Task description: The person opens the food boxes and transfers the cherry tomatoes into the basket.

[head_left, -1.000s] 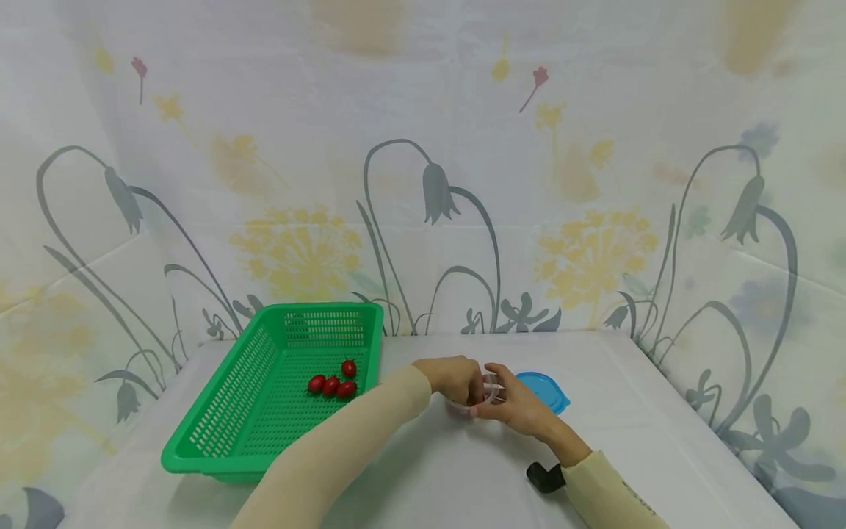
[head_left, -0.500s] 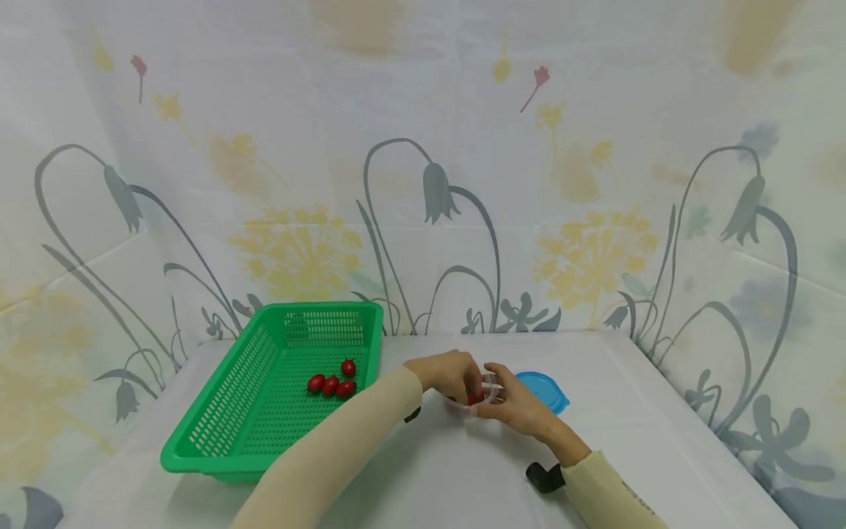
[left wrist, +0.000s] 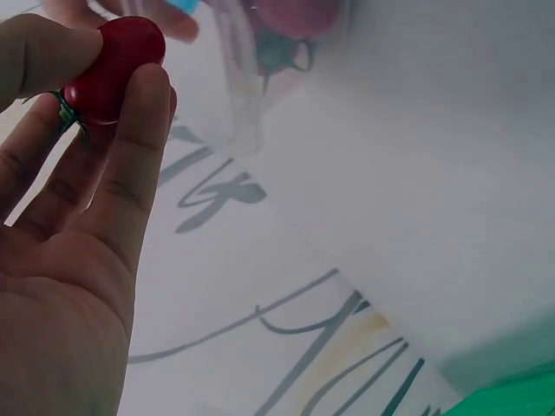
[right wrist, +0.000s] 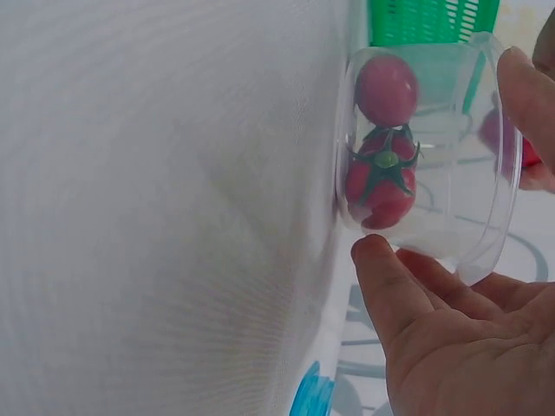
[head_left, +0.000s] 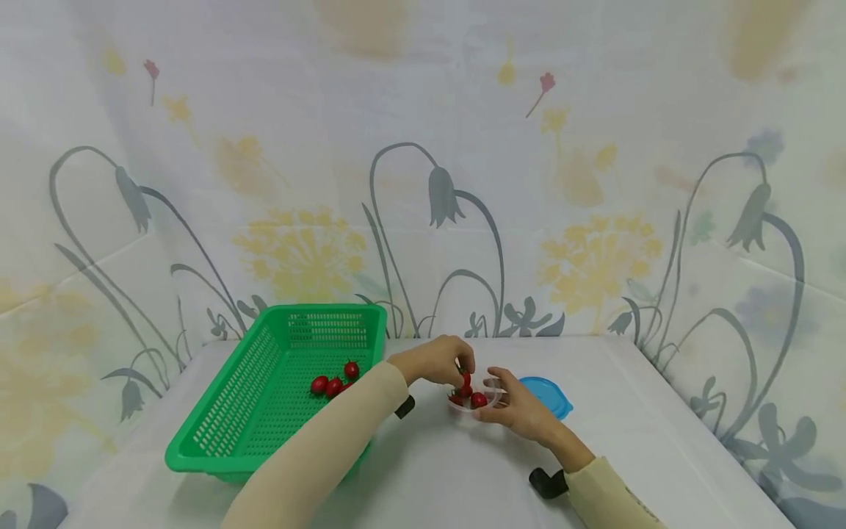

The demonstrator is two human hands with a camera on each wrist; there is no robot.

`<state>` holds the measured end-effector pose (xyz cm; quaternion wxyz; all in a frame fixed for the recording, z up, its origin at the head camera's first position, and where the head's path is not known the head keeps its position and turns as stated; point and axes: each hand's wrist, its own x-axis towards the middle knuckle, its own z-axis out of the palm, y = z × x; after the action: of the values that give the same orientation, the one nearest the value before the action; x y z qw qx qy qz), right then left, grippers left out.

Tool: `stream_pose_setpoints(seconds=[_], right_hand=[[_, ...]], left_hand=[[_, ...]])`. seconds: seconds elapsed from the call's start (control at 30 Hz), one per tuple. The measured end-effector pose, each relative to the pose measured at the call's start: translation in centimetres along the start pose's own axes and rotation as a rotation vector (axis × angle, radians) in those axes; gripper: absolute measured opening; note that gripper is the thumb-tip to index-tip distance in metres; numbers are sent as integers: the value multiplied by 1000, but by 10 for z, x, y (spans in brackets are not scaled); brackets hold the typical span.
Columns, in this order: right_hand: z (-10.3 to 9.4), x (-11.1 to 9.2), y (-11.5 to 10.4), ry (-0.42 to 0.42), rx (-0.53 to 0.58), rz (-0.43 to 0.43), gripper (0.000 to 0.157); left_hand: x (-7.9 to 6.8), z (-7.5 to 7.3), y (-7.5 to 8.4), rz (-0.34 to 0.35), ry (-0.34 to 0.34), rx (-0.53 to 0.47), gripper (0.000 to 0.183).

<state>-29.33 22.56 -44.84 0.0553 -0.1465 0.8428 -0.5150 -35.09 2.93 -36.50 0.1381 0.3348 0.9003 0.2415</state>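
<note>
Above the clear plastic container (head_left: 494, 397), my left hand (head_left: 432, 359) pinches a red cherry tomato (left wrist: 117, 74) between thumb and fingers. Its green stem end shows in the left wrist view. My right hand (head_left: 522, 413) holds the container from the right, thumb on the near side and fingers on the far side. Inside the container lie red tomatoes (right wrist: 387, 91), one with its green calyx toward the right wrist camera. The held tomato is seen blurred through the container's wall in the right wrist view.
A green plastic basket (head_left: 218, 463) stands on the left of the white table (head_left: 449, 485), with several cherry tomatoes (head_left: 320, 385) in it; my left sleeve partly covers one. The blue lid (head_left: 547, 397) lies just beyond my right hand. A floral cloth hangs behind.
My left hand has risen out of the container and a little to the left, and the tomato in its fingers now shows. My right hand has stayed on the container.
</note>
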Motion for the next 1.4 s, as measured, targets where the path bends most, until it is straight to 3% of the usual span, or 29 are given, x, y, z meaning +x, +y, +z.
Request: stream_pose_setpoints(seconds=[0.27, 0.57, 0.77, 0.9, 1.13, 1.4], right_hand=[[0, -1, -2, 8, 13, 9, 86], [2, 0, -4, 14, 22, 27, 85], [1, -1, -4, -2, 19, 1, 85], [2, -1, -2, 1, 12, 0, 84], [2, 0, 2, 15, 5, 3, 85], [2, 0, -1, 6, 26, 11, 87]], left_hand=[[-21, -14, 2, 40, 26, -12, 13], [-59, -38, -8, 36, 60, -30, 14], [-86, -59, -27, 64, 124, -35, 14], [-105, -66, -41, 44, 150, -39, 17], [-130, -67, -75, 36, 173, -40, 19], [-150, -68, -104, -9, 196, -117, 18]])
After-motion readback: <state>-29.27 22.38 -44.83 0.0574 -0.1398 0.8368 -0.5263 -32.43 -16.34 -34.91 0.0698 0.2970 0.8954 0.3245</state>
